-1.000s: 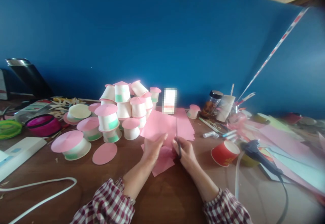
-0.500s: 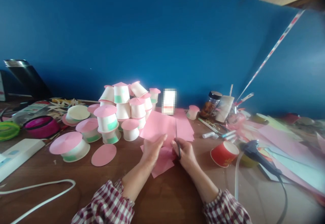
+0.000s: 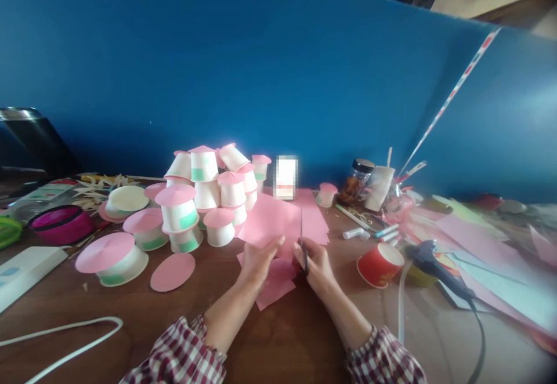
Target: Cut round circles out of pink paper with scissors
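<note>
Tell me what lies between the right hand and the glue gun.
In the head view, a red cup sits between the right hand and the glue gun.

Near the centre of the frame, the left hand holds a pink sheet, while the right hand grips dark-handled scissors, their blades pointing up at the sheet's right edge. Pink-topped paper cups pile up at centre left above a loose pink disc; at lower right, a red cup lies tilted near a dark glue gun
</note>
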`<action>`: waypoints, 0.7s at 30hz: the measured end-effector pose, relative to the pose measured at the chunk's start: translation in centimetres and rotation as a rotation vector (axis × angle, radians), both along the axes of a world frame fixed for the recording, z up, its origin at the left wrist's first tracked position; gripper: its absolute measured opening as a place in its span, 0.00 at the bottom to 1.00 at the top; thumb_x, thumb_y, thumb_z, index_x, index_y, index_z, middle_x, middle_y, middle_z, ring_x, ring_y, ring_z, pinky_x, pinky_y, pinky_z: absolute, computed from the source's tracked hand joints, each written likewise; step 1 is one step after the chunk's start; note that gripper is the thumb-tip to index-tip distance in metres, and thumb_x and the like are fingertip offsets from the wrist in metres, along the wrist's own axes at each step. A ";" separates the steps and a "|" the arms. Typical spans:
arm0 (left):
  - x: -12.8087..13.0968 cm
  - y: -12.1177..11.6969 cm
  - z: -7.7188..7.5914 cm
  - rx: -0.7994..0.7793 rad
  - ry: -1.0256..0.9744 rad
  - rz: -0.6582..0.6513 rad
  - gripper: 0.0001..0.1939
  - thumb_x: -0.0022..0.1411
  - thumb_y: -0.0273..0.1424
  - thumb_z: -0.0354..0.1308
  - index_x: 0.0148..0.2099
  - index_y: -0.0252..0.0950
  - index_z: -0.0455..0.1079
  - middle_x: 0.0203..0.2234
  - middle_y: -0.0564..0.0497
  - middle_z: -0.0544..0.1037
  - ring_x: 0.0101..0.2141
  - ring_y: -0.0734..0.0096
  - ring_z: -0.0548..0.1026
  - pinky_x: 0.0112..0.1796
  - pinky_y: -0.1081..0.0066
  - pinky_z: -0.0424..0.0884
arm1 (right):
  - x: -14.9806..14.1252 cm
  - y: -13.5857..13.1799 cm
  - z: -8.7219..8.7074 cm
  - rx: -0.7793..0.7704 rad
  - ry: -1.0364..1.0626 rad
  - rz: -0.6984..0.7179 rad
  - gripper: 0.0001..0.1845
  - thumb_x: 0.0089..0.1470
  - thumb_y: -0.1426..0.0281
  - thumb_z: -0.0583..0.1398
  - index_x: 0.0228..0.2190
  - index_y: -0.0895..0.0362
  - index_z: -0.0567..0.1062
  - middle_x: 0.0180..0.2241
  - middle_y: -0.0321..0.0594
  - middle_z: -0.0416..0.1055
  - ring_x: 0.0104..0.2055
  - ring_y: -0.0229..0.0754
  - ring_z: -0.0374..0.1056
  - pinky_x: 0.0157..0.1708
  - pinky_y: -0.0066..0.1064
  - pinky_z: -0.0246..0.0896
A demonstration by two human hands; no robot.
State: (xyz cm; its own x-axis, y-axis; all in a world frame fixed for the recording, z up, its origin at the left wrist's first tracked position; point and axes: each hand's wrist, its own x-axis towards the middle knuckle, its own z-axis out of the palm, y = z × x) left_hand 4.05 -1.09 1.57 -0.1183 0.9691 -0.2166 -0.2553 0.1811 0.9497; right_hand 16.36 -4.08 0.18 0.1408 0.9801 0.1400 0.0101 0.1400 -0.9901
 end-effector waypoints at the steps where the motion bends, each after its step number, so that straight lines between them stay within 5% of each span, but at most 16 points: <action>1: 0.0 -0.1 0.1 0.001 -0.007 -0.004 0.15 0.38 0.35 0.69 0.25 0.28 0.75 0.17 0.46 0.76 0.20 0.66 0.72 0.20 0.72 0.67 | 0.0 0.0 0.0 -0.006 0.001 0.000 0.18 0.45 0.57 0.64 0.23 0.60 0.69 0.15 0.30 0.60 0.16 0.31 0.55 0.15 0.22 0.51; 21: 0.0 -0.1 0.1 -0.001 0.062 -0.017 0.15 0.39 0.36 0.68 0.25 0.28 0.76 0.17 0.46 0.76 0.20 0.65 0.73 0.22 0.70 0.67 | 0.2 -0.1 0.0 -0.005 -0.058 -0.021 0.20 0.46 0.55 0.63 0.20 0.59 0.68 0.14 0.31 0.61 0.15 0.31 0.54 0.14 0.23 0.50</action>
